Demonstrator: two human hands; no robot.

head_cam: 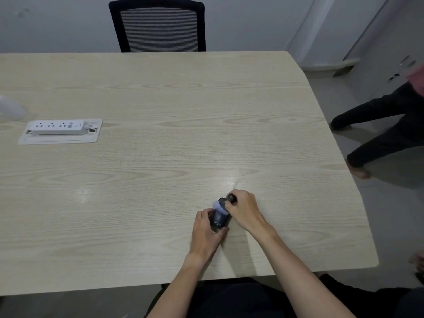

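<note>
A small dark blue bottle point(219, 217) with a pale shoulder and white lettering stands on the light wooden table point(160, 157), near its front right part. My left hand point(206, 228) grips the bottle's body from the left and below. My right hand point(244, 210) holds the dark round cap point(231, 198) at the bottle's top, fingers curled round it. The lower part of the bottle is hidden by my left hand.
A white power strip point(55, 127) sits in a recessed tray point(60, 140) at the table's left. A blurred white object point(11, 110) lies at the far left edge. A black mesh chair point(158, 26) stands behind the table. Another person's legs point(378, 134) are on the floor to the right.
</note>
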